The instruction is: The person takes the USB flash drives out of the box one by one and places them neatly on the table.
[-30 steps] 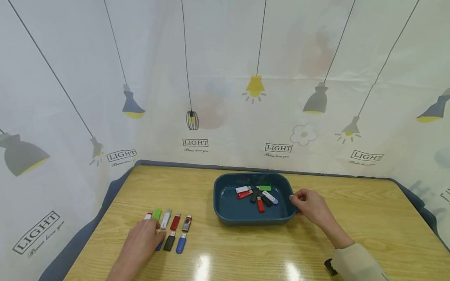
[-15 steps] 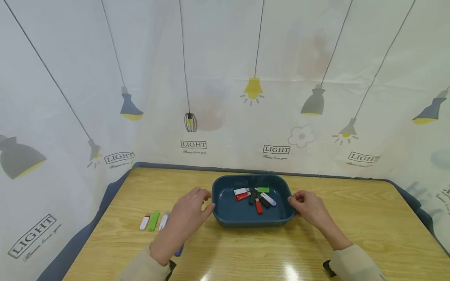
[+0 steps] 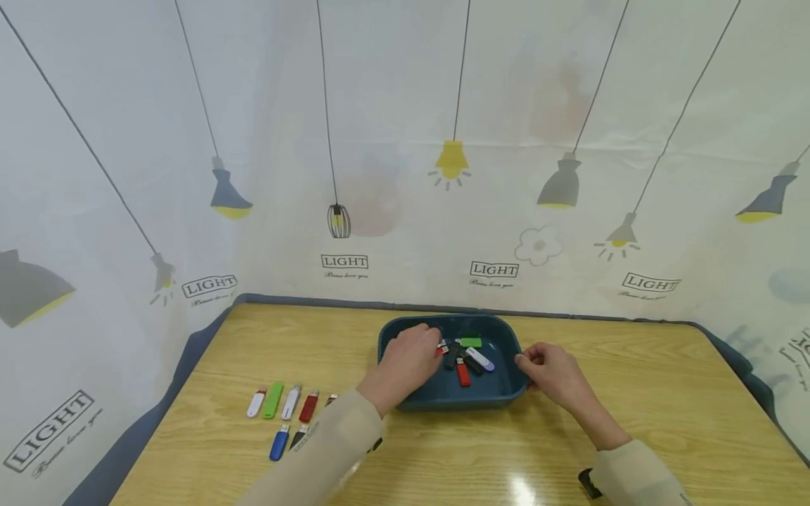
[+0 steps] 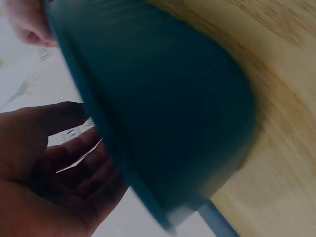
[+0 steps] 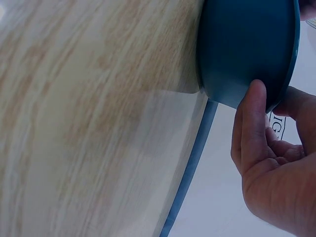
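A dark blue plastic basin [image 3: 468,403] stands on the wooden table with several USB flash drives inside, among them a green one [image 3: 470,342], a white one [image 3: 480,359] and a red one [image 3: 463,373]. My right hand [image 3: 553,372] pinches the basin's right end, thumb over the rim and fingers against the outer wall [image 5: 247,44]. Over the basin's left end reaches my left hand [image 3: 408,362], beside a partly covered red drive. In the left wrist view its thumb and fingers [image 4: 94,168] stand apart; the rim hides their tips.
On the table's left lie more USB drives in two rows: white with red [image 3: 256,403], green [image 3: 273,400], white [image 3: 291,403], dark red [image 3: 309,406], blue [image 3: 279,443], and others partly behind my left sleeve [image 3: 329,443]. A lamp-printed curtain [image 3: 405,176] closes off the back.
My left hand has travelled from the drives on the left, past the basin's left rim, to inside the basin. My right hand has stayed at the right rim.
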Tool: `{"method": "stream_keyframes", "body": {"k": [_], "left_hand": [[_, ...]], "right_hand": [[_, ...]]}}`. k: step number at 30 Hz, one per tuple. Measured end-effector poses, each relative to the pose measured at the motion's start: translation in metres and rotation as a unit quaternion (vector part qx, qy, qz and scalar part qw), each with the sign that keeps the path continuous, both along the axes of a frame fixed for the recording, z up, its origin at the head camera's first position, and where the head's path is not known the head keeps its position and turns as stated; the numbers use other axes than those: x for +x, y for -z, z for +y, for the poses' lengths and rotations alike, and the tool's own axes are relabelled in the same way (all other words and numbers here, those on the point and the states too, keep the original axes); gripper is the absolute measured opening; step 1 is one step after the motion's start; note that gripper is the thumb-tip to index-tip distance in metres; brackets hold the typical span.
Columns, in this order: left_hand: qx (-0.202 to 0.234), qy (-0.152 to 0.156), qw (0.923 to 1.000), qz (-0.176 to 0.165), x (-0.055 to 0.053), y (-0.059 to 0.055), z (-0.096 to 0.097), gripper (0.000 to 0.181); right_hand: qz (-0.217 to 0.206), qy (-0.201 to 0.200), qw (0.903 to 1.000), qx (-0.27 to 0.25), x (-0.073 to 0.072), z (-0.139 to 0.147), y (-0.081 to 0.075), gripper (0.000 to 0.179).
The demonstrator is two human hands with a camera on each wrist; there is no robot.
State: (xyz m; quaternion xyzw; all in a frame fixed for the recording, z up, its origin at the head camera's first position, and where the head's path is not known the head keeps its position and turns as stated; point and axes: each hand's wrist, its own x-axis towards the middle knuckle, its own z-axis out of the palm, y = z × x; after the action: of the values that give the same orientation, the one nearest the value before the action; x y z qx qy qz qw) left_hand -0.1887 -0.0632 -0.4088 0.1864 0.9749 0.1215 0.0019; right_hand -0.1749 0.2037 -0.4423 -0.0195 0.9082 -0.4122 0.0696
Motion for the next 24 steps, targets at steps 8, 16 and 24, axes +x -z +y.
{"method": "stream_keyframes", "body": {"k": [8,16,24], "left_hand": [[-0.031,0.012,0.9993,-0.018,-0.018,0.016,0.015,0.009],[-0.072,0.003,0.9963,-0.047,-0.027,0.026,0.028,0.014],[-0.081,0.0,0.9958,-0.041,-0.022,0.029,0.027,0.012]], "right_hand": [[-0.002,-0.002,1.0,0.003,0.001,-0.001,0.0,0.026],[-0.002,0.0,1.0,0.008,0.001,-0.001,-0.002,0.026],[0.003,-0.005,1.0,0.007,0.001,0.0,-0.001,0.027]]}}
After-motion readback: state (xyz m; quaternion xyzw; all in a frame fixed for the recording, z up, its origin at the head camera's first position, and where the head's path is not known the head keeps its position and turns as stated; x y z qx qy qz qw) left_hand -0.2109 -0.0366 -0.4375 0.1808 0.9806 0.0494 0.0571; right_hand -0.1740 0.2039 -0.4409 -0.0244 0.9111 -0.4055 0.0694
